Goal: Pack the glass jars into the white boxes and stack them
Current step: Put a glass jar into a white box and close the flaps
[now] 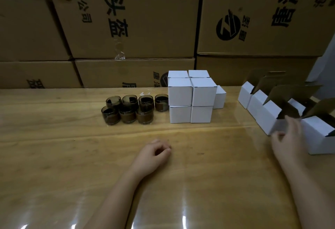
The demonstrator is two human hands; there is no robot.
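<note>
Left hand (155, 150) loosely curled, empty, right hand (288, 138) blurred at open-topped white box (268, 118), grip unclear, jars (126, 116) upright

Counting seven glass jars (127, 115), four behind and three in front; spotting seven closed white boxes (180, 91); making out roughly five open white boxes (257, 104), partly blurred; noting six brown cartons (126, 20) and two hands, left hand (155, 151), right hand (288, 138).

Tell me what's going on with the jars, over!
Left hand idle on table, empty. Right hand at an open box, grip blurred. Seven jars unpacked beside the stack. Nothing in the way.
</note>
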